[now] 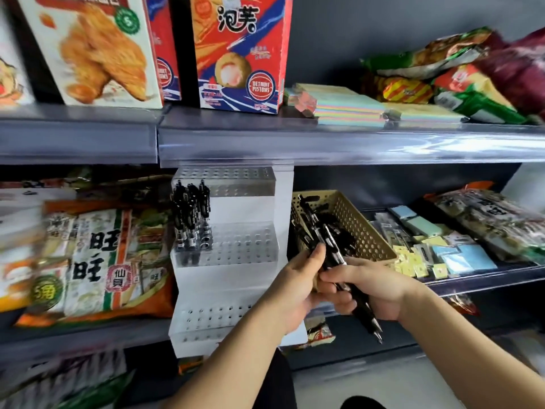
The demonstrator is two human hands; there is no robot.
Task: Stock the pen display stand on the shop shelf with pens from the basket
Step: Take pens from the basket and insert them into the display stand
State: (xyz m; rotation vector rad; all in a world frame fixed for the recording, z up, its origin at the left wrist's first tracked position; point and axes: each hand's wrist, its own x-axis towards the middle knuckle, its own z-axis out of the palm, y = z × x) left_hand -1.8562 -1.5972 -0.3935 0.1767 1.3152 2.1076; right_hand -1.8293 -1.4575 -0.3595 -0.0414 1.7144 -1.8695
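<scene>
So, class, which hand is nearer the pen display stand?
Left. The left hand, gripping pens, sits just right of the stand; the right hand, also gripping them, is farther right, below the basket.

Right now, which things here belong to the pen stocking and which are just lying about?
Job: pen display stand, basket, bundle of pens gripped by left hand and right hand, stocked pens.
Lying about: snack bags, boxes, paper pads.

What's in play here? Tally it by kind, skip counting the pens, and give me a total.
Clear perforated acrylic pen display stand: 1
Tan perforated plastic basket: 1
Bare hands gripping the black pens: 2, left hand and right hand
Total: 4
</scene>
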